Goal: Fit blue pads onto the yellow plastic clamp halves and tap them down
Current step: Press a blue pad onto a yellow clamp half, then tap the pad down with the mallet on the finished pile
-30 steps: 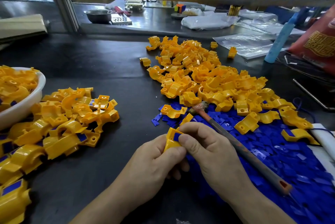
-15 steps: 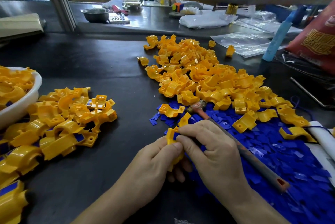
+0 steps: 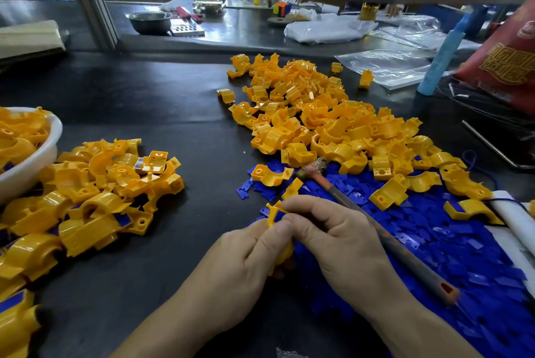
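- Black worktable [image 3: 173, 103]: carries every item listed below, the hammer included.
- Blue pads [image 3: 463, 256]: loose heap spread under the hammer and on both sides of its handle; a few stray pads lie just left of the hammer head.
- Yellow clamp halves [image 3: 318, 114]: large loose heap beyond the hammer head, reaching its near edge just beside the head; some halves lie on the blue pads to the right of the handle.
- Padded halves [image 3: 95, 192]: second pile well to the left of the hammer, with blue pads visible in several pieces.
- White bowl [image 3: 29, 175]: farther left of the hammer than the padded pile, at the frame edge, and filled with yellow halves.
- Hammer [image 3: 405, 252]: lies on the blue pads, head pointing away from the person, handle running diagonally toward the near right.
- Right hand [image 3: 341, 244]: directly on the near-left side of the hammer handle; fingers curled, thumb and forefinger pinching the top of the held clamp half. Contact with the handle cannot be determined.
- Left hand [image 3: 240, 265]: left of the right hand, farther from the hammer; fingers curled round the held clamp half, thumb pressed on its upper edge.
- Held clamp half [image 3: 272, 213]: 1 piece, gripped between both thumbs, near-left of the hammer head. The thumbs cover most of it, so whether a pad sits in it cannot be told.
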Available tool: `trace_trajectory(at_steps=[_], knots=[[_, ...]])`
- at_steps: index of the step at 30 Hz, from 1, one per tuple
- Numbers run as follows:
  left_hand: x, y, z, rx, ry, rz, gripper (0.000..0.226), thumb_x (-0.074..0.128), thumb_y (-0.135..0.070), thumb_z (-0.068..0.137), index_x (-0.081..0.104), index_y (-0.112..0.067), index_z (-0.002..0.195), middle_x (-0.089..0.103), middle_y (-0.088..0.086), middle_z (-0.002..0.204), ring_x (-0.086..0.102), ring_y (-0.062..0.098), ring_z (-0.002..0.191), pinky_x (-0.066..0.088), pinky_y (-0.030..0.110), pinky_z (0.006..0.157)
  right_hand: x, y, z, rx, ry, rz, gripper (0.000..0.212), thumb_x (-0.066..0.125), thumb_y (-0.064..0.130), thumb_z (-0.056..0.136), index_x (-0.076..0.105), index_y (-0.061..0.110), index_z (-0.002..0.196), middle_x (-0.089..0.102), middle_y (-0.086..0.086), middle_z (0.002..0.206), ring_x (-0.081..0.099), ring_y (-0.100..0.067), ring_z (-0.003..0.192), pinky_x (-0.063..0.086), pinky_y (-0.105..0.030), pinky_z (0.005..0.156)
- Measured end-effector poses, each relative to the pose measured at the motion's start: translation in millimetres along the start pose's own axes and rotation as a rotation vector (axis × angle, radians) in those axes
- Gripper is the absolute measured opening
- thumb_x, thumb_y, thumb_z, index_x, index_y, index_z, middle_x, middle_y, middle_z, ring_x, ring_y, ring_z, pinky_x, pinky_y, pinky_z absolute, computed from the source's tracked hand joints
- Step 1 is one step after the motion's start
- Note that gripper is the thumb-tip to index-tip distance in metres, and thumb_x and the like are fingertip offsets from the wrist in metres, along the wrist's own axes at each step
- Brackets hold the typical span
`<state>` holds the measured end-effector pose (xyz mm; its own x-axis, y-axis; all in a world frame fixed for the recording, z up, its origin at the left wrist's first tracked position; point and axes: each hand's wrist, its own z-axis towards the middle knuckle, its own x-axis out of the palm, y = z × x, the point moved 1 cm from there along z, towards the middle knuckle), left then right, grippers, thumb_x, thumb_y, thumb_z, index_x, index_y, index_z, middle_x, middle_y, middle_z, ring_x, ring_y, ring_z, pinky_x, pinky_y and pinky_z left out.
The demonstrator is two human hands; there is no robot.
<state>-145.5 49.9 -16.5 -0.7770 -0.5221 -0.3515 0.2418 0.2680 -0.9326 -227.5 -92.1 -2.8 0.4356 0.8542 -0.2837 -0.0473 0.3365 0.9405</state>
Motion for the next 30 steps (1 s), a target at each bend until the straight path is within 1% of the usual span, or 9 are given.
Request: trace_trajectory(at_steps=[2, 6, 8, 11, 17, 21, 24, 27, 30], knots=[[-4.4, 0.5, 0.2, -0.011, -0.092, 0.117, 0.06, 0.029, -0.075, 0.082, 0.068, -0.031, 0.093, 0.07, -0.007, 0.088, 0.065, 0.006, 0.081, 0.052, 0.03, 0.075, -0.2, -2.5, -0.6, -0.016, -0.025, -0.086, 0.019, 0.066, 0.031, 0.084, 0.068, 0.045, 0.097, 0.068, 0.024, 0.099, 0.063, 0.003, 0.097, 0.052, -0.013, 0.078], [-8.2, -0.9, 2.1, -0.047, -0.181, -0.01, 0.036, 0.043, -0.07, 0.073, 0.062, -0.05, 0.096, 0.067, -0.021, 0.093, 0.062, -0.002, 0.085, 0.049, 0.02, 0.066, -0.9, -1.5, -1.8, -0.032, 0.003, -0.087, 0.017, 0.066, 0.031, 0.083, 0.069, 0.041, 0.096, 0.069, 0.022, 0.096, 0.064, 0.0, 0.094, 0.053, -0.014, 0.074], [-7.4, -0.1, 3.5, -0.059, -0.175, -0.145, 0.032, 0.051, -0.064, 0.073, 0.066, -0.049, 0.097, 0.071, -0.017, 0.095, 0.066, 0.001, 0.086, 0.053, 0.03, 0.074, -0.5, 0.3, -2.7, -0.047, 0.024, -0.061, 0.016, 0.066, 0.028, 0.084, 0.07, 0.039, 0.096, 0.07, 0.019, 0.095, 0.066, -0.002, 0.093, 0.054, -0.016, 0.074], [-7.2, -0.5, 1.9, -0.08, -0.135, -0.323, 0.03, 0.065, -0.06, 0.078, 0.071, -0.038, 0.097, 0.075, 0.0, 0.096, 0.071, 0.021, 0.093, 0.058, 0.051, 0.085, 0.5, 4.4, -4.0, -0.081, 0.028, -0.027, 0.017, 0.065, 0.026, 0.085, 0.071, 0.039, 0.095, 0.071, 0.016, 0.092, 0.067, -0.005, 0.091, 0.055, -0.017, 0.071], [-8.3, 0.6, 3.4, -0.1, -0.181, -0.236, 0.016, 0.06, -0.051, 0.085, 0.07, -0.042, 0.093, 0.075, -0.006, 0.091, 0.072, 0.016, 0.086, 0.06, 0.048, 0.08, 4.6, 4.5, -5.2, -0.089, 0.038, -0.089, 0.014, 0.059, 0.038, 0.084, 0.068, 0.039, 0.095, 0.067, 0.017, 0.091, 0.064, -0.004, 0.089, 0.051, -0.013, 0.069], [-25.2, 7.8, 7.0, -0.173, -0.299, -0.046, 0.01, 0.06, -0.041, 0.094, 0.069, -0.043, 0.09, 0.073, -0.009, 0.084, 0.068, 0.013, 0.079, 0.06, 0.041, 0.072, -17.1, 5.7, -2.9, -0.163, -0.174, -0.479, 0.03, 0.055, 0.05, 0.081, 0.055, 0.047, 0.111, 0.057, 0.022, 0.097, 0.056, 0.001, 0.094, 0.05, -0.014, 0.07], [-39.4, 14.1, 10.2, -0.207, -0.357, 0.224, 0.013, 0.058, -0.042, 0.094, 0.068, -0.038, 0.086, 0.067, -0.012, 0.08, 0.062, 0.008, 0.075, 0.052, 0.03, 0.061, -56.2, 6.7, -1.5, -0.071, -0.308, -0.939, 0.042, 0.06, 0.041, 0.085, 0.056, 0.031, 0.125, 0.058, 0.012, 0.113, 0.053, -0.008, 0.105, 0.046, -0.024, 0.08], [-41.3, 16.8, 13.5, -0.19, -0.365, 0.383, 0.016, 0.053, -0.043, 0.097, 0.069, -0.038, 0.096, 0.061, -0.02, 0.087, 0.057, 0.002, 0.079, 0.044, 0.022, 0.062, -83.6, 2.1, -1.5, 0.225, -0.156, -1.302, 0.05, 0.051, 0.051, 0.089, 0.043, 0.033, 0.135, 0.053, 0.007, 0.13, 0.046, -0.017, 0.119, 0.044, -0.035, 0.091], [-41.6, 18.0, 14.6, -0.156, -0.348, 0.55, 0.039, 0.05, -0.056, 0.093, 0.064, -0.034, 0.122, 0.058, -0.016, 0.103, 0.055, 0.004, 0.093, 0.05, 0.027, 0.078, -90.9, -4.8, -6.1, 0.318, -0.066, -1.341, 0.049, 0.04, 0.054, 0.093, 0.038, 0.034, 0.137, 0.053, 0.007, 0.128, 0.05, -0.016, 0.116, 0.047, -0.032, 0.089]])
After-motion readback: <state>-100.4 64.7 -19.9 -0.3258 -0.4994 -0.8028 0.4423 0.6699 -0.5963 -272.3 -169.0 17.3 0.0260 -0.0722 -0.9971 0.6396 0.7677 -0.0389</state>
